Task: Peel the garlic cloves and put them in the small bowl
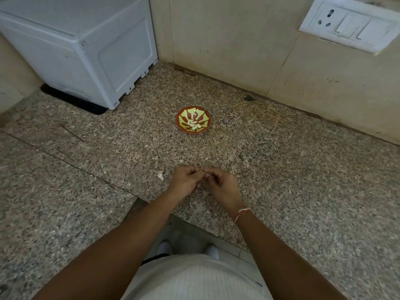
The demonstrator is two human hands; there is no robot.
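Peeling a garlic clove between both hands, above the tabletop.

I am working my left hand (184, 180) and right hand (223, 184) together, fingers curled inward and tips meeting around something too small to see clearly; I judge it a clove being skinned. The small bowl (193, 119) is sitting well ahead of me, already holding several peeled cloves (193, 124). One loose clove (160, 175) is lying just left of my left hand. Next I am needing to strip the skin, then reach forward to the bowl.
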